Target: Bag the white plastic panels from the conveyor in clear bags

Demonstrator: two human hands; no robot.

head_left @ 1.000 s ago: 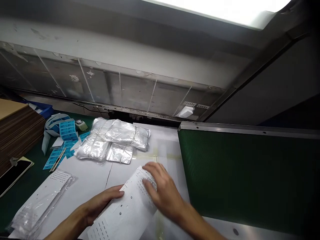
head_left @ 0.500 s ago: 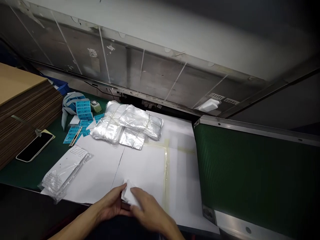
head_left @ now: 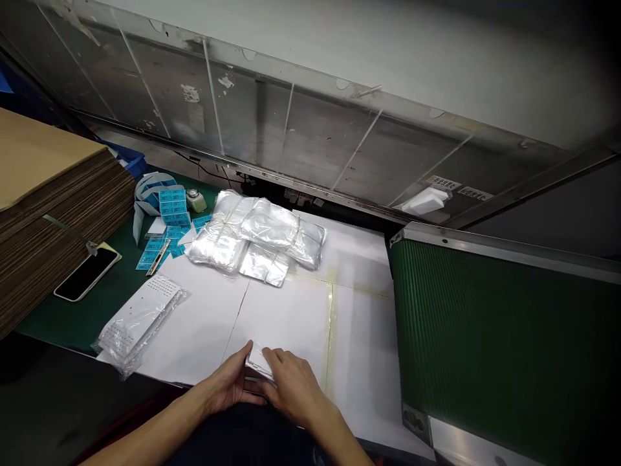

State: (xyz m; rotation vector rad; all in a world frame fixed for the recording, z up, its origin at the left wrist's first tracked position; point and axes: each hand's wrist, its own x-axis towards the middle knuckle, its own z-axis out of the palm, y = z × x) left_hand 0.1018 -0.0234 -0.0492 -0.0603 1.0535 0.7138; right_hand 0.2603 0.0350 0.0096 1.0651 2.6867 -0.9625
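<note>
Close to the table's front edge, both hands hold a small stack of white paper pieces (head_left: 259,361). My left hand (head_left: 236,380) is closed around its left side, thumb on the upper edge and fingers underneath. From the right, my right hand (head_left: 294,387) grips the stack, with its fingers over the top and covering part of it. Farther left on the white-covered table (head_left: 204,323) lies a clear plastic bag of printed white sheets (head_left: 140,316). Beyond the hands sit several bundles of clear plastic bags (head_left: 281,230), tied with bands.
A green conveyor belt (head_left: 485,330) with metal edges borders the right side. Stacked cardboard (head_left: 63,207) stands left, beside a phone (head_left: 87,275). Blue label sheets (head_left: 173,206), a cutter knife (head_left: 158,257) and a small jar (head_left: 195,200) lie behind. A clear panel (head_left: 310,136) rises at the back.
The camera view has shifted, so the scene sits a little farther right. The stack is now tilted so its layered edges show, with both hands still on it.
</note>
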